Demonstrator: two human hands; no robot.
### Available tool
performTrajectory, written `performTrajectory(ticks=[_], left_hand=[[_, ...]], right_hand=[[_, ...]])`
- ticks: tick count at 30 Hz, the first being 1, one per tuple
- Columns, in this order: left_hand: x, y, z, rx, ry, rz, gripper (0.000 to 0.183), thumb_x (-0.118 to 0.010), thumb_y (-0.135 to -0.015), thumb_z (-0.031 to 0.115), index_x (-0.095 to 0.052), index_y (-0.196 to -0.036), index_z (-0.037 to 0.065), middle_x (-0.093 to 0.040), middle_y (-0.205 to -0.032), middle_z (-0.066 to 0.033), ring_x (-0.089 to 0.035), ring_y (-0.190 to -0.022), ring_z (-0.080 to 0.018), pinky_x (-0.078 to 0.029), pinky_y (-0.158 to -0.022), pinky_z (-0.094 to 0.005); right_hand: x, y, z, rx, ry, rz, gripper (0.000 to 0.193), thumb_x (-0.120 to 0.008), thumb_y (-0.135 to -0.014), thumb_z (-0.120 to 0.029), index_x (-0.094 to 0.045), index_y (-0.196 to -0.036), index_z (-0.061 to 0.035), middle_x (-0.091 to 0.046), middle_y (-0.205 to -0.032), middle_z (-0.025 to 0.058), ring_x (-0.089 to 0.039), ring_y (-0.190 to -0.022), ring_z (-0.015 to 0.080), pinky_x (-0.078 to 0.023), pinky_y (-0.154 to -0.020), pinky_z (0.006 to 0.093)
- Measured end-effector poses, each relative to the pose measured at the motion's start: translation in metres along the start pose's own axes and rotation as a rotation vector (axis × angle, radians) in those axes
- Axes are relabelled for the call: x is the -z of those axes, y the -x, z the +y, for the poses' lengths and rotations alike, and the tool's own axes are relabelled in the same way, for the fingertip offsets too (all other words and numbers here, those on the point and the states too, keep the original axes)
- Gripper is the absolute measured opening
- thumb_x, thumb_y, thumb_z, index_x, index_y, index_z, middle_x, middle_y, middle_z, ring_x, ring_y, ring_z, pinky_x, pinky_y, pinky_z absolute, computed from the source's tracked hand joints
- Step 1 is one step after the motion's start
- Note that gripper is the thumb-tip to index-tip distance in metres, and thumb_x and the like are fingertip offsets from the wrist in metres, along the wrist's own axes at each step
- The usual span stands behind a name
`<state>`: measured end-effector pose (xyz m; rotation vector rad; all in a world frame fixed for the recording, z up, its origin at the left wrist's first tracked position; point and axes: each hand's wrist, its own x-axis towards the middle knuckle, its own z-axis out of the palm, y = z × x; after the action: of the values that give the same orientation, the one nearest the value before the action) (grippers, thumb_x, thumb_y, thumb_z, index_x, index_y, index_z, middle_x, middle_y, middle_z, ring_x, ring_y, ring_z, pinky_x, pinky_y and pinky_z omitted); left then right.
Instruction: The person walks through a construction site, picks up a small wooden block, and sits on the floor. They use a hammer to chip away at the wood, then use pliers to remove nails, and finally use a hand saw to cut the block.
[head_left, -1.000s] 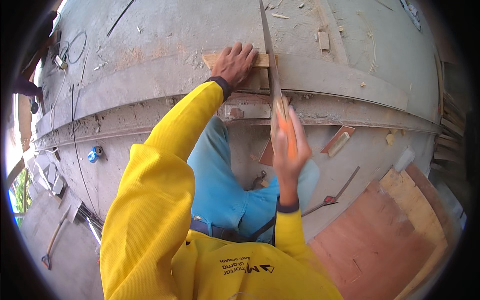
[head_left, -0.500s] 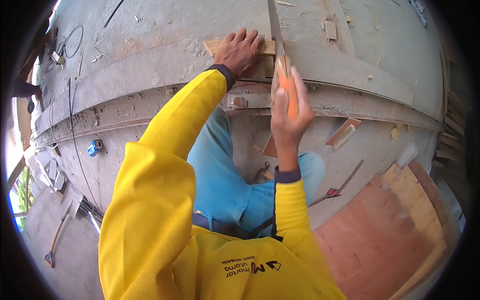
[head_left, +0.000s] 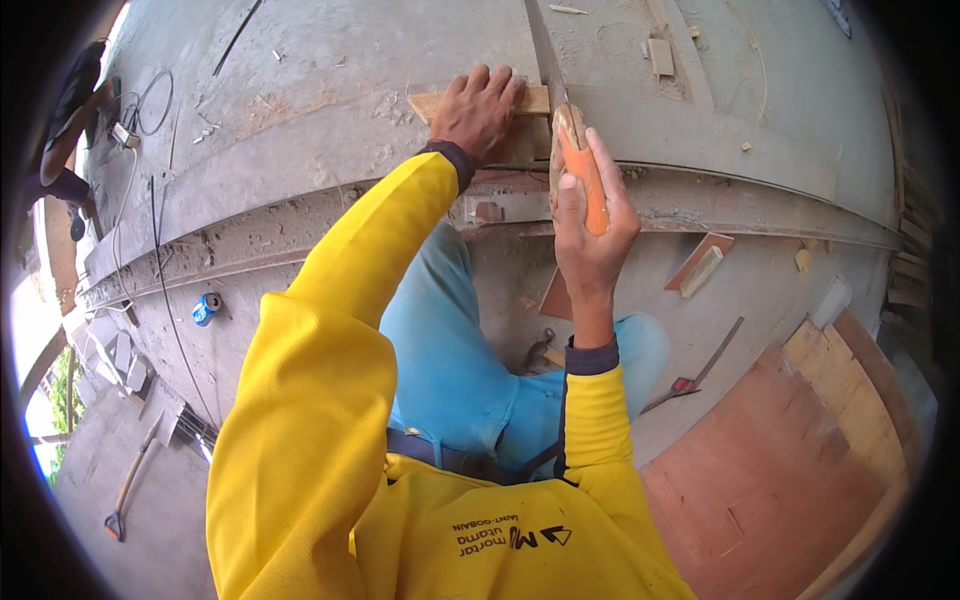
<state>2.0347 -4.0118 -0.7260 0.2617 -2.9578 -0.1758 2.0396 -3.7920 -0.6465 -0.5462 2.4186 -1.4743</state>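
A short pale wooden piece lies across the edge of a raised concrete slab. My left hand is on top of it, fingers curled over its far side, pressing it against the slab. In my right hand is a handsaw with a worn orange handle, my thumb laid along the grip. Its blade points away from me and runs beside the right end of the wood. The blade's teeth and any cut are too small to make out.
A blue can, a shovel and a cable lie to the left. Reddish boards are at the lower right, near a dark strip-like tool. Part of another person shows at the far left edge.
The handsaw and my right hand have shifted slightly right, and the earlier motion blur is gone. My left hand stays on the wood. More of the other person shows at left.
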Motion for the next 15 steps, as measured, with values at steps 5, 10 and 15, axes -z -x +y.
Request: performTrajectory(ticks=[5,10,15], left_hand=[[-0.004,0.000,0.000,0.017,-0.005,-0.032,0.032,-0.056,-0.089,0.016,-0.054,-0.121,0.012,-0.055,-0.115,-0.0056,-0.053,-0.108,-0.0244,-0.045,-0.089,-0.0375],[-0.008,-0.002,-0.003,-0.001,-0.068,-0.070,0.029,-0.056,-0.089,0.018,-0.054,-0.118,0.012,-0.055,-0.115,-0.0040,-0.053,-0.108,-0.0231,-0.046,-0.089,-0.0357],[-0.005,0.001,0.003,0.016,-0.022,-0.037,0.035,-0.057,-0.088,0.016,-0.054,-0.122,0.013,-0.055,-0.117,-0.0040,-0.053,-0.109,-0.0235,-0.045,-0.090,-0.0370]], right_hand=[[0.073,0.116,-0.087,-0.189,-0.046,-0.111,0.062,-0.054,-0.100,-0.031,-0.041,-0.140,0.0148,-0.060,-0.127,0.0331,-0.063,-0.117,0.0352,-0.053,-0.095,0.0391],[0.040,0.053,-0.084,-0.085,-0.104,-0.034,0.046,-0.056,-0.096,-0.011,-0.051,-0.135,0.0119,-0.062,-0.129,0.0291,-0.067,-0.112,0.0321,-0.055,-0.091,0.0350],[0.009,0.003,-0.016,0.002,-0.008,-0.032,0.050,-0.058,-0.099,-0.024,-0.053,-0.137,0.0079,-0.063,-0.130,0.0206,-0.062,-0.117,0.0261,-0.046,-0.100,0.0344]])
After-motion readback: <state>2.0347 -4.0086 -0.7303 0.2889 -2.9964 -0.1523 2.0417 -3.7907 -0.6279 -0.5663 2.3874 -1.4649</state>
